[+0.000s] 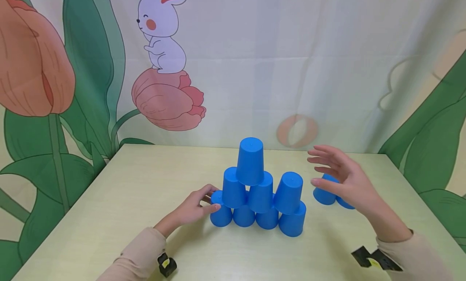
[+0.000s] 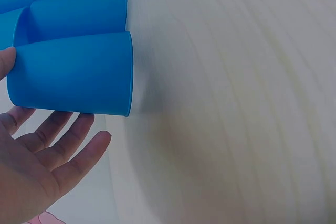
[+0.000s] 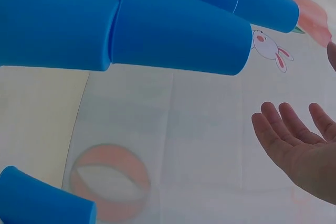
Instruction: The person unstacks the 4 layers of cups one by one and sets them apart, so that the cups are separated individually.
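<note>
Blue cups stand upside down in a stepped stack: several in the bottom row, three in the middle row, and one top cup (image 1: 250, 161) over the left pair. My left hand (image 1: 194, 206) holds the leftmost bottom cup (image 1: 221, 216), thumb at its front and fingertips at its far side; the left wrist view shows this cup (image 2: 73, 74) beside the fingers. My right hand (image 1: 342, 175) is raised to the right of the stack, holding nothing, fingers spread and slightly bent. The right wrist view has that hand (image 3: 304, 150) apart from the stacked cups (image 3: 178, 30).
Two more blue cups stand on the right, one (image 1: 324, 194) partly hidden by my right hand and another (image 1: 345, 203) mostly hidden. Everything stands on a pale wooden table (image 1: 164, 167). Behind it hangs a printed curtain (image 1: 236, 70) with a rabbit and tulips.
</note>
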The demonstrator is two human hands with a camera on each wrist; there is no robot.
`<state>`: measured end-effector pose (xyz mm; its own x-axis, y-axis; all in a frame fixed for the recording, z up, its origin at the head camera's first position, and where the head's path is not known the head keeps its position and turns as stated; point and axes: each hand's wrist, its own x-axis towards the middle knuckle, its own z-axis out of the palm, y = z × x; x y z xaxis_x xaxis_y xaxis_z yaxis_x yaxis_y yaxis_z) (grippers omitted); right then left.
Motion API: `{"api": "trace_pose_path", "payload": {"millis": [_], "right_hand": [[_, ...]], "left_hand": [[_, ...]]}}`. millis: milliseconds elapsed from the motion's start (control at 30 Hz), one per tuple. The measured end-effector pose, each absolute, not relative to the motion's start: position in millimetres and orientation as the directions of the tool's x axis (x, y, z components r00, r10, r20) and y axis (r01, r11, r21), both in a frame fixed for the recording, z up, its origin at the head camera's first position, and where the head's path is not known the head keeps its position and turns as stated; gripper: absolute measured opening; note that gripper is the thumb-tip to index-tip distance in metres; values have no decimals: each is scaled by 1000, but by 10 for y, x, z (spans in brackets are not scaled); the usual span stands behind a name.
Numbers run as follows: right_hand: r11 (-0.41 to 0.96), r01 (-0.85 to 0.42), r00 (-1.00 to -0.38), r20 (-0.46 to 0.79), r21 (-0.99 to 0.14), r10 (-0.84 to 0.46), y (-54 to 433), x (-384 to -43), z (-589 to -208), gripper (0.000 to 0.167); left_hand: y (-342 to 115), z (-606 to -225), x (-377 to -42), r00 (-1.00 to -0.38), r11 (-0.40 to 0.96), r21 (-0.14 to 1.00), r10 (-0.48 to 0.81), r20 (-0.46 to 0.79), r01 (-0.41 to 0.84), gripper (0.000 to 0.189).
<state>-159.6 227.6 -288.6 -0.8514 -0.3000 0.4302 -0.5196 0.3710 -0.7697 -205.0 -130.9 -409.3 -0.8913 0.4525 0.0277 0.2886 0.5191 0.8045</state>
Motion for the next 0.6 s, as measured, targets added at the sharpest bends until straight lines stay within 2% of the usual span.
{"api": "trace_pose_path", "payload": {"millis": [233, 600], "right_hand": [[342, -553, -827, 452, -760, -333, 2163, -1639, -2869, 62], [313, -518, -841, 406, -797, -357, 1936, -1747, -2850, 64]], "left_hand": [[-1305, -4079, -2037, -895, 521, 807, 445, 21, 278, 36], [-1299, -4075, -2037, -893, 511, 811, 450, 29, 284, 36]]}}
